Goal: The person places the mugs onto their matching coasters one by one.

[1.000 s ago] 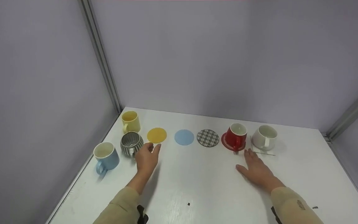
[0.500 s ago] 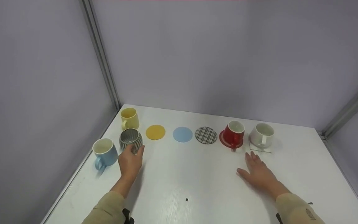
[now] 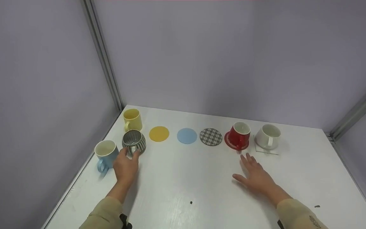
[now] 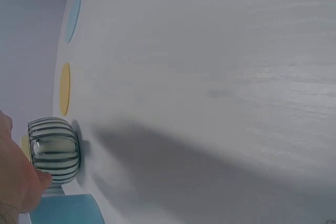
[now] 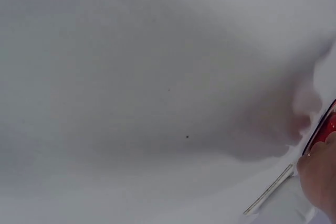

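White tabletop. Right hand at 3 o'clock, fingers spread, holding nothing. Left hand at 9 o'clock, thumb and fingers parted, no clear pinch. Blue mug beside it. Grey striped mug upright at 10 o'clock, at left fingertips; looks ceramic, so probably stiff, fairly heavy, slick, breakable. Best hold: handle, 6 o'clock side.

High forward-down head view, close wrist views, same table
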